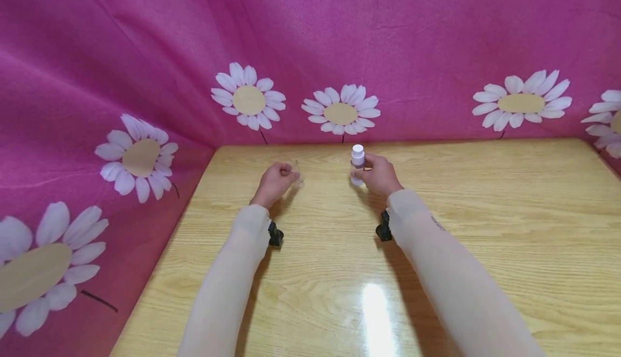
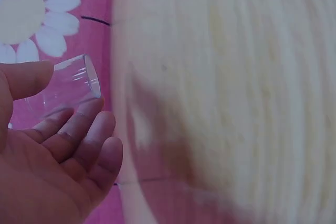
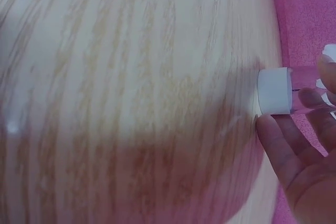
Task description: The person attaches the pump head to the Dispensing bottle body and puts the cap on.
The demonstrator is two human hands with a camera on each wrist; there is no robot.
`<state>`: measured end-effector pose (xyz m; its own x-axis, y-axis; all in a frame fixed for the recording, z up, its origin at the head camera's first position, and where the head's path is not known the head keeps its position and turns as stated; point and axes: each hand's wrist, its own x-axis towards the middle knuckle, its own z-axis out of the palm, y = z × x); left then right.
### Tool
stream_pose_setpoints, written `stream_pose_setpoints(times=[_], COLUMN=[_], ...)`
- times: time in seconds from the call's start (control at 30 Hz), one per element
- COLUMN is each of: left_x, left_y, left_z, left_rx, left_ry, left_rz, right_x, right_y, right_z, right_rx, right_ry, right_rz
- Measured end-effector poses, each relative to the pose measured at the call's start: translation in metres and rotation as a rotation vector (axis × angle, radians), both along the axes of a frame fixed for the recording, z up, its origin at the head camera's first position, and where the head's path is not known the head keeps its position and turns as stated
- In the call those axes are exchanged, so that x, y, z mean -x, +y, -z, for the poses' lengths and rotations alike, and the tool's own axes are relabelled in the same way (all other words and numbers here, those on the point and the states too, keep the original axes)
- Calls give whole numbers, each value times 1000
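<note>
My left hand point(image 1: 275, 184) holds a clear open-ended cylinder point(image 2: 73, 85) between thumb and fingers, above the table's left part. In the left wrist view its open rim points toward the tabletop; in the head view it is faint and see-through. To the right, my right hand point(image 1: 382, 176) grips a small bottle point(image 1: 358, 155) from its right side. The bottle stands upright, with a white stepped top, a see-through middle and a white base point(image 3: 274, 91). Its base is close over or at the wood. Fingers cover part of the bottle's middle.
Both hands are over the far part of a light wooden table point(image 1: 320, 270). A pink cloth point(image 1: 427, 33) with white daisies hangs along the back and left edges. Small black cameras sit under both wrists. A bright reflection lies on the near tabletop.
</note>
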<state>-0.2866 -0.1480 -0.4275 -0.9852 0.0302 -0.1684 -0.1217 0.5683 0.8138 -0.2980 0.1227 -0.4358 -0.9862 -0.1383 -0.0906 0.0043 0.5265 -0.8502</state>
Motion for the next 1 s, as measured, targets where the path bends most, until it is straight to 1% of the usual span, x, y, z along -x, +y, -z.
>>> stream_pose_setpoints(times=[0.07,0.17,0.33,0.43,0.6,0.7,0.77,0.93,1.0], left_x=[-2,-4,-3,-3,-2,-1,0,0,0], left_y=[3,8,17,18,19,19,20,23,24], left_z=[-4,-10,-17,-17,-16,-16,-15,-15,-15], left_rx=[-21,-56,-77,-87,-129,-118,-92,-27,-17], left_ry=[7,37,93,82,57,72,89,131,138], left_rz=[-2,-4,15,13,-28,-41,-54,-129,-149], right_x=[1,2,3,2,2,3,2,1,0], right_y=[1,2,4,3,1,2,2,2,3], right_z=[1,2,1,1,0,-1,-1,0,1], right_rx=[-4,-4,-6,-14,-19,-14,-11,9,13], right_ry=[3,12,25,19,11,8,0,-19,-16], right_rz=[-4,-5,-1,-1,-6,0,2,-4,-5])
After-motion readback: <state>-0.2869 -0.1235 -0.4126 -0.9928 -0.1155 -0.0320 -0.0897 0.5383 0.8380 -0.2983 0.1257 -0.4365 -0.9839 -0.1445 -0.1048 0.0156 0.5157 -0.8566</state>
